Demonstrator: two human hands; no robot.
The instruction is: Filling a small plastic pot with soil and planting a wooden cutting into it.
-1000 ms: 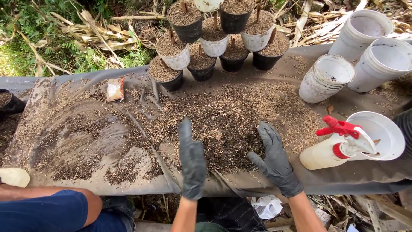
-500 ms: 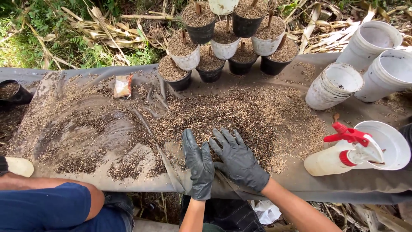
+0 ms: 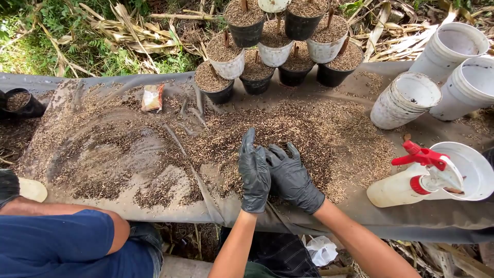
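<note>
My left hand (image 3: pixel 253 172) and my right hand (image 3: pixel 292 175), both in black gloves, rest side by side on loose brown potting mix (image 3: pixel 288 134) spread over a grey sheet (image 3: pixel 427 221). The two hands touch each other, fingers pointing away from me, palms against the mix. The left hand stands on its edge; the right lies flatter, fingers slightly spread. Neither hand holds a separate object. Beyond the hands stands a cluster of black and white pots (image 3: pixel 272 51) filled with mix, some with short sticks in them.
A spray bottle with a red trigger (image 3: pixel 411 177) lies against a white bowl (image 3: pixel 471 170) at right. Stacks of white cups (image 3: pixel 406 100) and buckets (image 3: pixel 453 46) stand at back right. A small packet (image 3: pixel 153 97) lies at left. Another person's arm in a blue sleeve (image 3: pixel 62 237) is at lower left.
My two hands, apart a second ago, have come together at the middle of the sheet and pushed forward into the mix. The view has shifted slightly.
</note>
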